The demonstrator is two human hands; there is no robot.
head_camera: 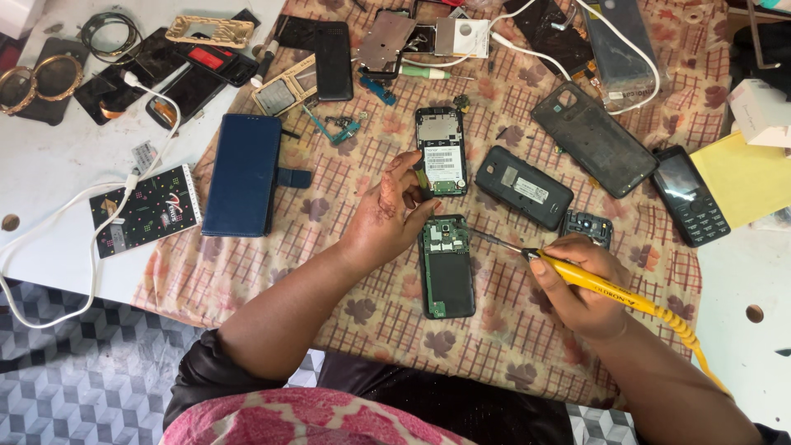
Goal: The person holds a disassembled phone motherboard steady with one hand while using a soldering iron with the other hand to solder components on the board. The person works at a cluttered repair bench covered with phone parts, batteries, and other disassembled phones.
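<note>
head view, looking straight down at a cluttered repair bench. at the centre lies the opened black phone with its green circuit board bared (446, 265), flat on a beige checked cloth with brown flowers (346, 272), back cover off so the board faces up within reach of both hands.

the left hand (394, 213) comes in from seven o'clock and rests at the phone's eleven o'clock corner. its fingers are curled, tips pressing the top edge of the board, and it looks as if they pinch something small there, though i cannot tell what. that hold seems to pin the phone so it won't slide on the cloth.

the right hand (577, 284) sits at three o'clock of the phone, fingers closed tight around a yellow-handled soldering iron (595, 284), held like a pen. its thin metal tip points to nine o'clock, near the board's upper right edge but apart from it. the pen grip low on the handle likely gives fine control, and the yellow coiled cord trails off to five o'clock, out of the way.

at twelve o'clock of the phone lies a second opened black phone with a white label (440, 152), and at two o'clock a black back cover (524, 186). a dark blue wallet case (244, 173) lies at ten o'clock, a black keypad phone (690, 196) far out at three. loose frames and screens crowd the top edge.
</note>
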